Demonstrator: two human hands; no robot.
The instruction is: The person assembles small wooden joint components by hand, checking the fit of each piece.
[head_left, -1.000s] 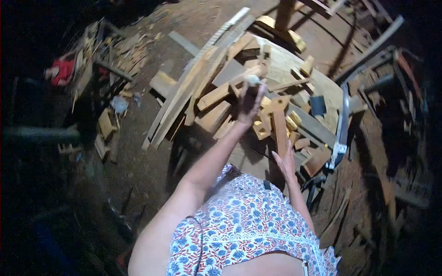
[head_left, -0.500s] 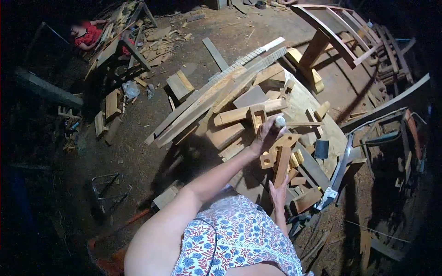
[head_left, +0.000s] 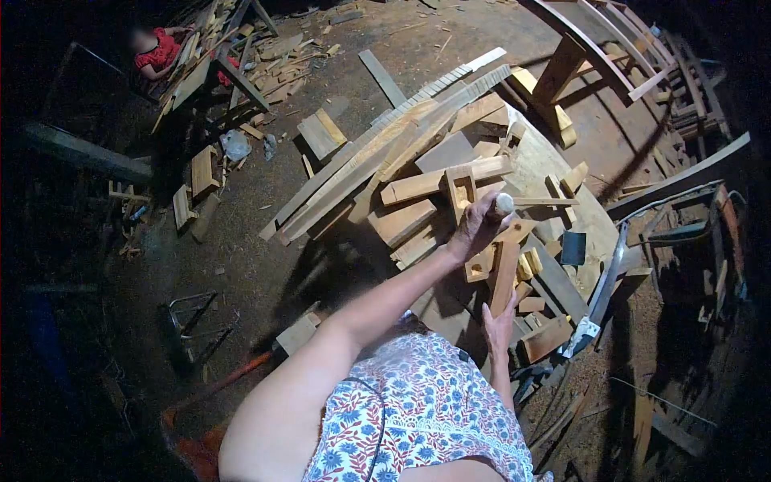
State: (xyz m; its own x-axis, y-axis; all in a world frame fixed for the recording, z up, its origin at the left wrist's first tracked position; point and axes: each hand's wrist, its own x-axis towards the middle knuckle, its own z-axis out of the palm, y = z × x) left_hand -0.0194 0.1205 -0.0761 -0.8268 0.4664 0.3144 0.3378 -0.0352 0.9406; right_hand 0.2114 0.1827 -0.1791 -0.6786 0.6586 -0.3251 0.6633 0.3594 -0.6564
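My left hand (head_left: 474,234) is closed around an upright rounded tool handle (head_left: 503,203) with a pale round end; the rest of the tool is hidden below the fist. Lower and to the right, my right hand (head_left: 499,325) grips the near end of a reddish wooden bar (head_left: 506,271), thumb on one side and fingers on the other. Just left of the bar is a small wood block with a square hole (head_left: 477,267). A block with a long hollow (head_left: 461,191) lies just beyond my left hand. Small yellowish wood pieces (head_left: 529,263) sit right of the bar.
Long boards (head_left: 361,169) reach out to the left. A dark rectangular piece (head_left: 573,248) lies on the pale worktop (head_left: 554,161), and a handsaw (head_left: 608,277) leans at its right edge. A curved wooden frame (head_left: 598,48) stands at the back. A person in red (head_left: 159,55) is far left.
The whole scene has shifted slightly right and up in view as my head moved. Both hands keep their holds, on the tool handle and the wooden bar.
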